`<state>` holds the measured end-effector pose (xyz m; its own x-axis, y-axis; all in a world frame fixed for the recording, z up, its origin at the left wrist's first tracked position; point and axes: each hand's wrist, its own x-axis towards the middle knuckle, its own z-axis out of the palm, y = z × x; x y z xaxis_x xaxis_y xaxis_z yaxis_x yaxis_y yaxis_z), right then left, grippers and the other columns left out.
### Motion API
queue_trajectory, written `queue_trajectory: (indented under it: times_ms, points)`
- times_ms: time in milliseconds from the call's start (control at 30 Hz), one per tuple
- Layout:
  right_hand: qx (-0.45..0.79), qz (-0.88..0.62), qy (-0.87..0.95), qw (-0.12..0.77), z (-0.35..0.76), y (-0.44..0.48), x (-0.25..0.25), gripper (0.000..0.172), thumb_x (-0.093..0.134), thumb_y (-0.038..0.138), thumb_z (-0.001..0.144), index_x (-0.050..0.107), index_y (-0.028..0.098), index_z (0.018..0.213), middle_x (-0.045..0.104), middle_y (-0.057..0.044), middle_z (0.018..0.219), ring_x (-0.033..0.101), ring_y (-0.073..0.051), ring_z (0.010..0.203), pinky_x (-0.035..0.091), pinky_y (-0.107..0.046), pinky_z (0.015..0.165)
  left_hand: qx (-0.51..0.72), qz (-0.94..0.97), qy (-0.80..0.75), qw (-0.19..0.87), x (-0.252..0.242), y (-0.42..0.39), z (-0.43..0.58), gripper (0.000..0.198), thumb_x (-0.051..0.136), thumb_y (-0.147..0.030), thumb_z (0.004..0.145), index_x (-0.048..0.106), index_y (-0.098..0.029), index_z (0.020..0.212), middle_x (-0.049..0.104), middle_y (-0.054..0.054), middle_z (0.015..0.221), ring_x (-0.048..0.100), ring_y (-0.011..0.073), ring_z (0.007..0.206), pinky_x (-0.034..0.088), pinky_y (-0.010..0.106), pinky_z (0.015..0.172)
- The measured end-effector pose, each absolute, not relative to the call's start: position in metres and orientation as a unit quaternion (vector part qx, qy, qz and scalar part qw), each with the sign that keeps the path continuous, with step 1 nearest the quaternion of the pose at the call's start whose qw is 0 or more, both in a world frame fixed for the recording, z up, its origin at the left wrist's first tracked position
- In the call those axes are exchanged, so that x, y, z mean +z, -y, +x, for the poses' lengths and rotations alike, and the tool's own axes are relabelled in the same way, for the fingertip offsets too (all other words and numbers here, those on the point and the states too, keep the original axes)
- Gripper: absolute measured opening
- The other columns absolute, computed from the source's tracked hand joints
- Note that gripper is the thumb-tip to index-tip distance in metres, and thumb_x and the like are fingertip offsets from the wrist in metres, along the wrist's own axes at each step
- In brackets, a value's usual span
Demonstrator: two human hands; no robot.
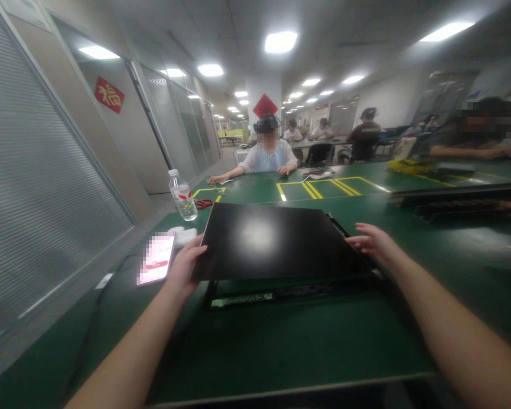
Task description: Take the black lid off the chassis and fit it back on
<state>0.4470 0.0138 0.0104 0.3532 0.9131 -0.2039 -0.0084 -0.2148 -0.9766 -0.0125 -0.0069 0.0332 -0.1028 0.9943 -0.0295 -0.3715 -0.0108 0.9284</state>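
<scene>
A large black flat panel [272,238] lies tilted on the green table [281,341], its near edge raised above a dark frame with a circuit strip [242,300] underneath. My left hand [185,267] grips the panel's near left corner, fingers curled over the edge. My right hand [372,241] rests at the panel's right edge with its fingers stretched out and apart.
A lit phone [156,258] lies left of the panel, with a small white object [183,234] behind it. A water bottle [182,196] and red scissors [203,203] stand further back. Another dark panel [460,200] sits at right. Several people sit at tables beyond.
</scene>
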Motion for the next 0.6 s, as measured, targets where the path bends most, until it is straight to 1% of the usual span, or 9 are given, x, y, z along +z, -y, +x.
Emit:
queue_trajectory:
  times_ms: [167, 300, 433, 600]
  points:
    - [0.408, -0.665, 0.358, 0.513, 0.45, -0.017, 0.005, 0.039, 0.06, 0.035, 0.077, 0.055, 0.021, 0.113, 0.073, -0.009, 0.07, 0.054, -0.017, 0.051, 0.035, -0.023, 0.042, 0.601, 0.358, -0.44, 0.564, 0.028, 0.006, -0.009, 0.056, 0.075, -0.014, 0.058, 0.072, -0.011, 0.114, 0.079, 0.008, 0.088, 0.074, 0.026, 0.081, 0.057, 0.03, 0.066]
    - [0.389, -0.677, 0.354, 0.515, 0.45, -0.017, 0.005, 0.031, 0.059, 0.035, 0.077, 0.056, 0.022, 0.105, 0.072, -0.01, 0.067, 0.051, -0.017, 0.048, 0.032, -0.024, 0.041, 0.589, 0.363, -0.438, 0.574, 0.022, 0.003, -0.011, 0.05, 0.074, -0.012, 0.061, 0.074, -0.013, 0.11, 0.079, 0.008, 0.091, 0.074, 0.0248, 0.079, 0.057, 0.029, 0.063]
    - [0.365, -0.688, 0.353, 0.519, 0.451, -0.017, 0.007, 0.027, 0.061, 0.032, 0.076, 0.057, 0.021, 0.1, 0.07, -0.009, 0.063, 0.048, -0.015, 0.046, 0.03, -0.022, 0.039, 0.579, 0.367, -0.439, 0.581, 0.016, 0.001, -0.012, 0.043, 0.075, -0.01, 0.065, 0.075, -0.013, 0.108, 0.079, 0.01, 0.095, 0.075, 0.0244, 0.083, 0.057, 0.028, 0.067]
    - [0.338, -0.708, 0.36, 0.505, 0.453, -0.017, 0.006, 0.024, 0.06, 0.032, 0.078, 0.058, 0.019, 0.099, 0.072, -0.012, 0.065, 0.048, -0.014, 0.045, 0.032, -0.022, 0.039, 0.56, 0.354, -0.456, 0.595, 0.016, 0.004, -0.005, 0.042, 0.073, -0.008, 0.068, 0.075, -0.011, 0.109, 0.079, 0.013, 0.094, 0.075, 0.0245, 0.082, 0.058, 0.028, 0.067]
